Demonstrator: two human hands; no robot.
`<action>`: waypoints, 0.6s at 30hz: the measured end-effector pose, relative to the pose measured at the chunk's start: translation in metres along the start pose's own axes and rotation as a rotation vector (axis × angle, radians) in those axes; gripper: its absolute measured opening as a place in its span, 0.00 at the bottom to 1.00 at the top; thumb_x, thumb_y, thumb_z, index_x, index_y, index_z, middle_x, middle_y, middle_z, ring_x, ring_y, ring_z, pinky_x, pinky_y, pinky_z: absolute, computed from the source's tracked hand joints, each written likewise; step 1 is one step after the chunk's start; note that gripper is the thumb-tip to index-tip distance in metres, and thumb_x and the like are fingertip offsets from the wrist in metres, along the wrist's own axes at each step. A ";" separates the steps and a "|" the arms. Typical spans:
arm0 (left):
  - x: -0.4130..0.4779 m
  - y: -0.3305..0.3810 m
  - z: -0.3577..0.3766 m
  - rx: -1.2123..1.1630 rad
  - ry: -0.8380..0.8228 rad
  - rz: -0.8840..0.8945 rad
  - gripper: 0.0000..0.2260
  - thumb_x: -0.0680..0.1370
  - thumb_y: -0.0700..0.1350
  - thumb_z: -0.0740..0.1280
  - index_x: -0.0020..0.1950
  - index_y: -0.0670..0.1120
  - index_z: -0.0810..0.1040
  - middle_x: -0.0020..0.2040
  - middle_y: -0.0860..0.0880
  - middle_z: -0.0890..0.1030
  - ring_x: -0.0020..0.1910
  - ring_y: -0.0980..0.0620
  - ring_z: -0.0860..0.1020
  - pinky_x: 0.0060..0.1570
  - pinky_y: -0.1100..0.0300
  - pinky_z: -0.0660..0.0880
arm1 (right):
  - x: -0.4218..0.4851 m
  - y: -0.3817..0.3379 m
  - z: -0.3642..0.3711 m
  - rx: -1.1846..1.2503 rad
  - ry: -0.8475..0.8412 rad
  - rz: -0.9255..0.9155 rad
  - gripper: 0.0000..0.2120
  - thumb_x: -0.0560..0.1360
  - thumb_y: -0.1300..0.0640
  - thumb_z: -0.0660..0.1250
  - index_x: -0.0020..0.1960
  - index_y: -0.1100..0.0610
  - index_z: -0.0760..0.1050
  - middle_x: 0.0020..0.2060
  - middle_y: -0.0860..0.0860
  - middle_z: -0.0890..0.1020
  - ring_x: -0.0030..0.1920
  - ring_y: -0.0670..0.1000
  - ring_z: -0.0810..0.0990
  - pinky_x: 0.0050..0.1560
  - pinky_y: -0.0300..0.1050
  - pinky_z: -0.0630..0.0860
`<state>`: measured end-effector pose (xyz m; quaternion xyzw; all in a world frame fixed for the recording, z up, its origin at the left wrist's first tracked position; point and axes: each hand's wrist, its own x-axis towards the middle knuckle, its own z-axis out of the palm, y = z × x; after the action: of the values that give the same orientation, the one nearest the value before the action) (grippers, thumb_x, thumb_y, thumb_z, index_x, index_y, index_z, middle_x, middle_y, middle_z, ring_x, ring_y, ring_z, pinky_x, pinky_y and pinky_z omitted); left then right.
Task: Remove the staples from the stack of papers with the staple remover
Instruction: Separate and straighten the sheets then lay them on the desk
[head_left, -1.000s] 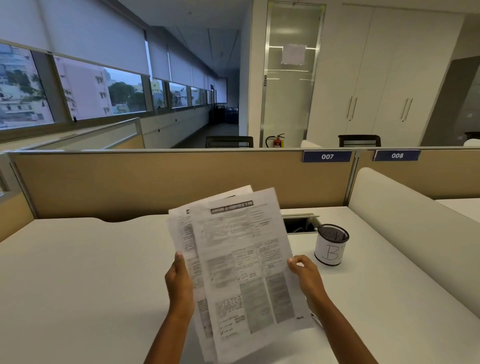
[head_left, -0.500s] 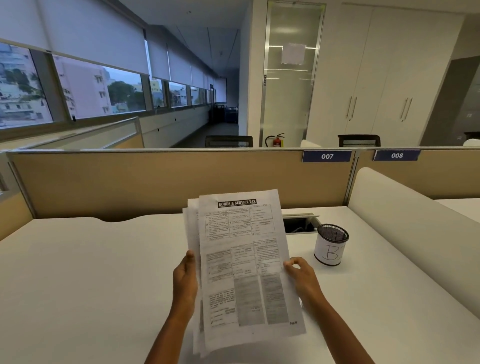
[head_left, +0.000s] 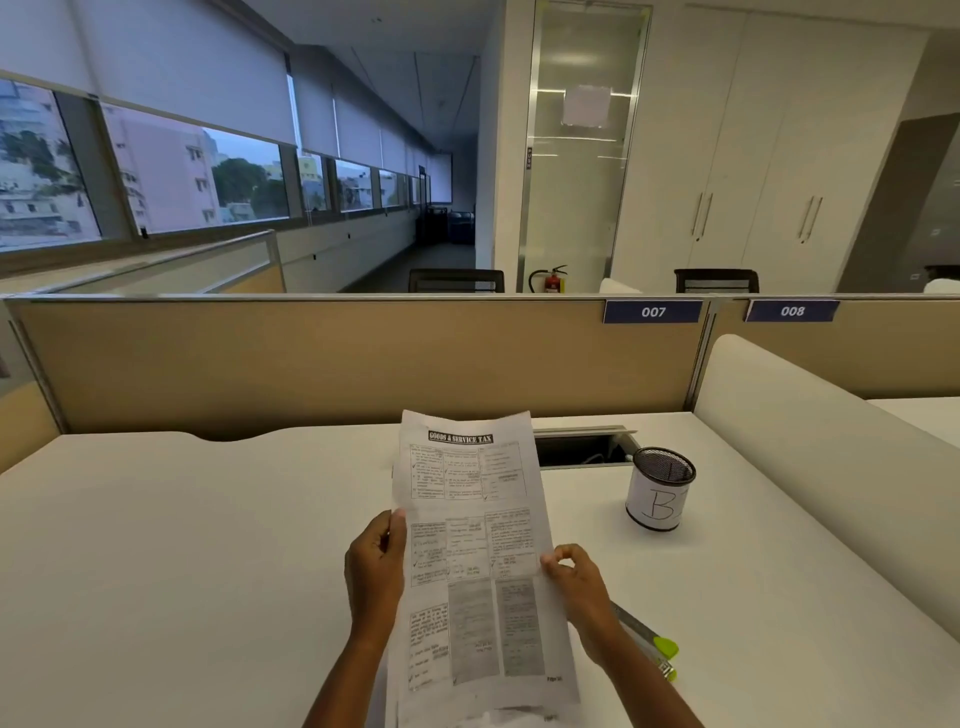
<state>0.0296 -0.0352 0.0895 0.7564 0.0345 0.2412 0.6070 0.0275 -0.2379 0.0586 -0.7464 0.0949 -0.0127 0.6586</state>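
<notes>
Two hands hold the stack of papers (head_left: 467, 551) upright in the lower middle of the frame, raised above the white worktop (head_left: 208, 545), its top sheet headed "GOODS & SERVICE TAX". The left hand (head_left: 376, 566) is clamped on the stack's left edge, thumb lying on the front sheet and fingers behind. The right hand (head_left: 574, 579) pinches the right edge between thumb and curled fingers. Lower right, just beside the right forearm and partly hidden by it, a slim metal tool with lime-green tips (head_left: 655, 644) lies on the worktop. Right of centre stands a black mesh cup (head_left: 660, 491) with a white label marked "B", near a rectangular cable opening (head_left: 582, 449). Behind runs a tan partition (head_left: 311, 364) bearing a blue "007" sign (head_left: 652, 312).
</notes>
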 end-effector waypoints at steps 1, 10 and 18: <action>0.000 -0.001 0.000 0.030 -0.003 0.007 0.13 0.77 0.43 0.60 0.31 0.46 0.70 0.31 0.48 0.78 0.29 0.51 0.77 0.26 0.66 0.71 | 0.000 0.004 0.001 -0.021 -0.001 0.006 0.07 0.76 0.57 0.61 0.41 0.58 0.67 0.43 0.57 0.81 0.43 0.56 0.80 0.43 0.50 0.78; 0.007 0.009 -0.005 -0.071 -0.196 -0.067 0.11 0.78 0.46 0.55 0.42 0.43 0.72 0.38 0.45 0.80 0.36 0.47 0.79 0.32 0.60 0.77 | 0.007 0.022 -0.009 0.189 -0.142 0.129 0.20 0.72 0.56 0.68 0.58 0.54 0.62 0.54 0.55 0.77 0.56 0.55 0.75 0.53 0.50 0.71; 0.006 0.018 -0.007 -0.211 -0.240 -0.060 0.04 0.76 0.44 0.59 0.46 0.51 0.73 0.42 0.50 0.81 0.37 0.51 0.82 0.30 0.65 0.78 | 0.007 0.013 -0.004 0.214 -0.023 -0.049 0.08 0.70 0.63 0.69 0.48 0.56 0.76 0.48 0.56 0.83 0.45 0.53 0.83 0.39 0.43 0.80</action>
<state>0.0280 -0.0312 0.1096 0.7106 -0.0415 0.1331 0.6897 0.0325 -0.2448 0.0454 -0.6742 0.0671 -0.0302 0.7349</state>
